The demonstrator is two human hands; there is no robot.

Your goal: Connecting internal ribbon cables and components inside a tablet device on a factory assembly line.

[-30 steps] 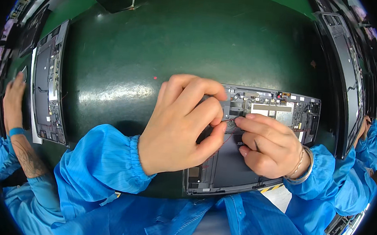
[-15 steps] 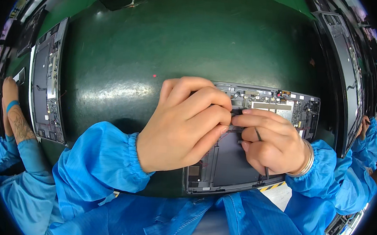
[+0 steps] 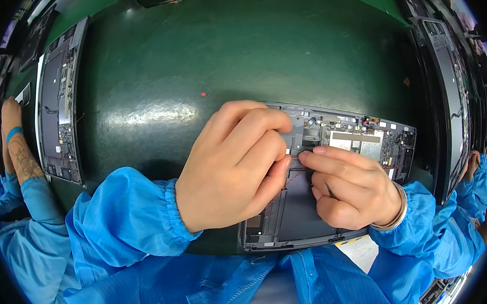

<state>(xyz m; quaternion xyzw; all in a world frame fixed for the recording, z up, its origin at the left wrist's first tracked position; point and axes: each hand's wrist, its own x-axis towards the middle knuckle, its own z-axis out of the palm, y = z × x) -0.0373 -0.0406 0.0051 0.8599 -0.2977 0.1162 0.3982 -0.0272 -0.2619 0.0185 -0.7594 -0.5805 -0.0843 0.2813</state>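
Note:
An opened dark grey laptop base lies in front of me, its inner boards and cables exposed. My left hand is over its upper left part, fingers curled and pinched at the edge of a small grey plate. What lies between those fingertips is hidden. My right hand has its index finger and thumb side on the board just right of the plate. Slim dark tweezers are tucked in its curled fingers, with only the pointed end plainly showing. A circuit board with a silver shield shows above that hand.
Another opened laptop base stands at the left, beside a co-worker's tattooed arm. More open bases line the right edge, near another person's blue sleeve. A tiny red bit lies on the green mat.
My left hand has drawn slightly left, apart from the right fingertips, uncovering the grey plate. My right fingers have curled further round the tweezers, hiding more of them.

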